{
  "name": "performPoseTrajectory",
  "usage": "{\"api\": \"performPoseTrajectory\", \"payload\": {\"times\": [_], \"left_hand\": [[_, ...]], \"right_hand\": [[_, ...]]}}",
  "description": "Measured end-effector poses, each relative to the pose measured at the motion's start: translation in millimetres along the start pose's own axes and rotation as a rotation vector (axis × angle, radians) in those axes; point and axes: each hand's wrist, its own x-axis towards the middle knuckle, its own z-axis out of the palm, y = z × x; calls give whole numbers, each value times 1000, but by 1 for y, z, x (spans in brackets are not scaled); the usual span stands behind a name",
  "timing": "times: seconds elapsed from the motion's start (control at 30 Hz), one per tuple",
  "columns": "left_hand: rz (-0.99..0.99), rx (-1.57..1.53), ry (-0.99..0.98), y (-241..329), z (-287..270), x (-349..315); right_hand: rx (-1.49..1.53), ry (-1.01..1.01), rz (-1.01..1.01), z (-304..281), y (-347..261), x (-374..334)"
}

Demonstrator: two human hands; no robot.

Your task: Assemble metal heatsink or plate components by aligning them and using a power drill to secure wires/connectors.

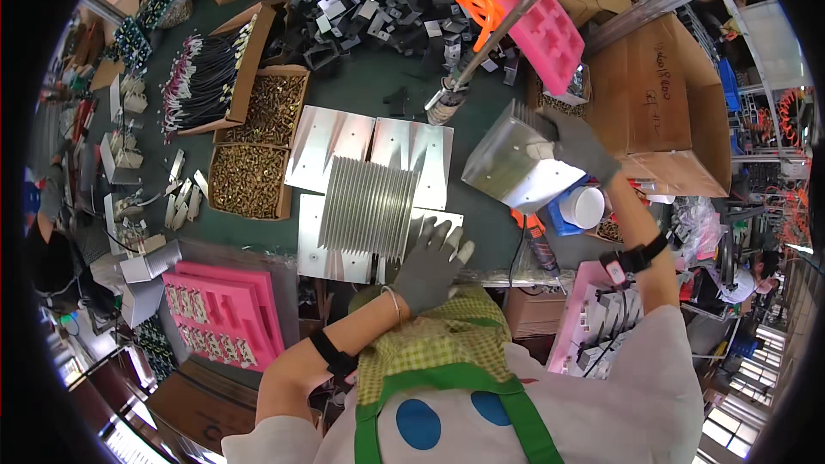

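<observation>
My right hand (577, 144), in a grey glove, grips a silver finned heat sink (509, 161) at its right side, tilted above the bench. Its smooth face turns toward me and its fins show along the far edge. A second finned heat sink (368, 206) lies fins up on several flat shiny metal plates (412, 150). At the near right corner of that heat sink is my left hand (430, 268), also gloved in grey. Its fingers are spread over a plate's near edge; whether they touch the heat sink I cannot tell.
Left of the plates stand cardboard boxes of brass-coloured screws (249, 179) and a box of dark wires (206, 73). Black brackets (369, 9) are heaped at the back. A power screwdriver (540, 245) lies near the front edge, beside a white tub (583, 206) and a large carton (657, 103).
</observation>
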Motion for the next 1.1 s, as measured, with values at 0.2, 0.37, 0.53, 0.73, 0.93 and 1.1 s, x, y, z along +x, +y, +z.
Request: {"api": "performPoseTrajectory", "payload": {"times": [0.2, 0.37, 0.53, 0.73, 0.93, 1.1], "left_hand": [[148, 256, 9, -8, 62, -2], [101, 101, -48, -13, 65, 0], [91, 102, 0, -18, 52, 5], [26, 81, -81, -5, 38, 17], [-626, -753, -107, 24, 82, 106], [-586, -1059, -372, 18, 132, 152]], "right_hand": [[137, -273, -193, 32, 54, 108], [314, -500, -146, 49, 75, 140], [485, -501, -49, 50, 78, 155], [317, -461, -141, 41, 85, 166], [391, -587, -179, 44, 91, 167], [245, -717, -155, 55, 85, 160]]}}
